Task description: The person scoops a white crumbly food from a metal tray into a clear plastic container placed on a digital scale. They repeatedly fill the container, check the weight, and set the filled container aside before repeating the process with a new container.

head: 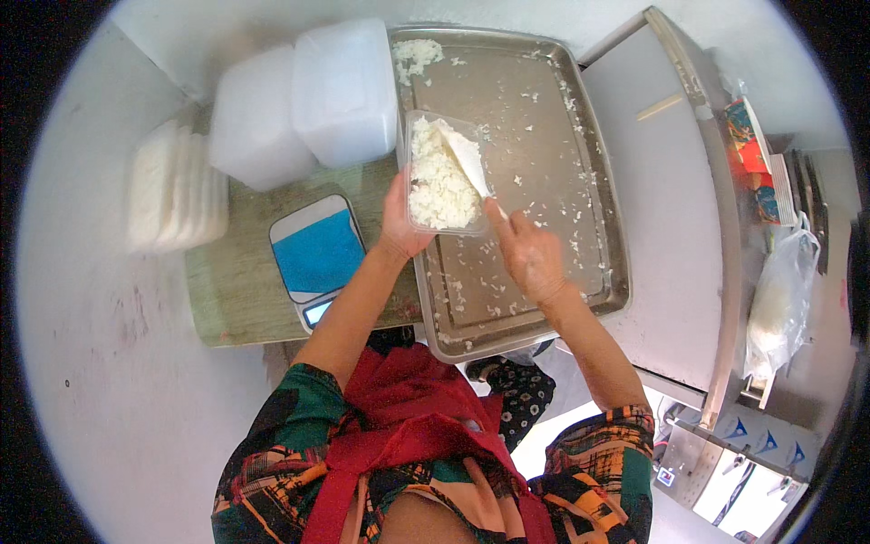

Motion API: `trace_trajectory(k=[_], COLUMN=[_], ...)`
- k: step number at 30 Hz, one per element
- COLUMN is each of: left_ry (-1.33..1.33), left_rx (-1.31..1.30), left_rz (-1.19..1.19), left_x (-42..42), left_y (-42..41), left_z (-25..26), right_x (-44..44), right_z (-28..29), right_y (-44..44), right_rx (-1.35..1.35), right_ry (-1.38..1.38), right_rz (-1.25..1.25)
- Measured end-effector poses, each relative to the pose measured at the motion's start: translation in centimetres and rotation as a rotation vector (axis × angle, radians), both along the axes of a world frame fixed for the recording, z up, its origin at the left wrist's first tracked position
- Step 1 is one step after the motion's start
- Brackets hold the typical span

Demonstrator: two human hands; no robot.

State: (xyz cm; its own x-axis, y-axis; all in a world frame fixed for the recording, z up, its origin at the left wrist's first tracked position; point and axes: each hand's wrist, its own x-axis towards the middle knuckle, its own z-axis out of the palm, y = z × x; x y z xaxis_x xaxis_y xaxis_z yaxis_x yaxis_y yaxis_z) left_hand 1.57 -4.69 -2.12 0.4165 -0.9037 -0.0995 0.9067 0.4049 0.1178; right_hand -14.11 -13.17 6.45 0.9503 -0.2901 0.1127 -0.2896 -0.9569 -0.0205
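Note:
My left hand (402, 221) holds a clear plastic container (445, 232) by its left side, over the left part of a large metal tray (516, 258). Cooked white rice (435, 180) fills most of the container. In my right hand (529, 255) is the handle of a white rice paddle (467, 160), its blade lying against the rice at the container's upper right. Loose grains are scattered over the tray, and a larger clump of rice (416, 58) sits in its far left corner.
A kitchen scale (319, 251) with a blue top stands on the wooden table (238, 292) left of the tray. Behind it are stacked translucent containers (343, 95) and several rice-filled boxes (180, 187). A metal cabinet (659, 224) borders the tray's right; a plastic bag (781, 299) hangs beyond.

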Motion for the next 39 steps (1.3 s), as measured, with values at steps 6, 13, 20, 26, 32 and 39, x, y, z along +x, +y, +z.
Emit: trace_trajectory(k=[6, 13, 20, 26, 32, 39], left_ry=[-0.023, -0.055, -0.069, 0.04, -0.048, -0.172], left_rx=[0.003, 0.057, 0.086, -0.069, 0.245, 0.232], left_rz=[-0.035, -0.057, -0.081, 0.004, 0.232, 0.414], left_x=[0.1, 0.0, -0.4, -1.4, -1.5, 0.7], left_y=[0.0, -0.1, 1.5, 8.6, 16.0, 17.9], left_z=[-0.3, -0.1, 1.9, 2.6, 2.0, -1.8], right_x=[-0.5, 0.1, -3.5, -9.0, -12.3, -12.5], right_z=[2.3, 1.9, 4.6, 1.1, -2.1, -1.9], right_y=[-0.4, 0.5, 0.7, 4.7, 8.7, 10.6], right_rx=[0.029, -0.131, 0.483, 0.996, 1.224, 1.282], right_ry=[-0.113, 0.028, -0.474, -0.625, -0.658, -0.639], right_rz=[-0.047, -0.002, -0.294, -0.526, -0.719, -0.724])
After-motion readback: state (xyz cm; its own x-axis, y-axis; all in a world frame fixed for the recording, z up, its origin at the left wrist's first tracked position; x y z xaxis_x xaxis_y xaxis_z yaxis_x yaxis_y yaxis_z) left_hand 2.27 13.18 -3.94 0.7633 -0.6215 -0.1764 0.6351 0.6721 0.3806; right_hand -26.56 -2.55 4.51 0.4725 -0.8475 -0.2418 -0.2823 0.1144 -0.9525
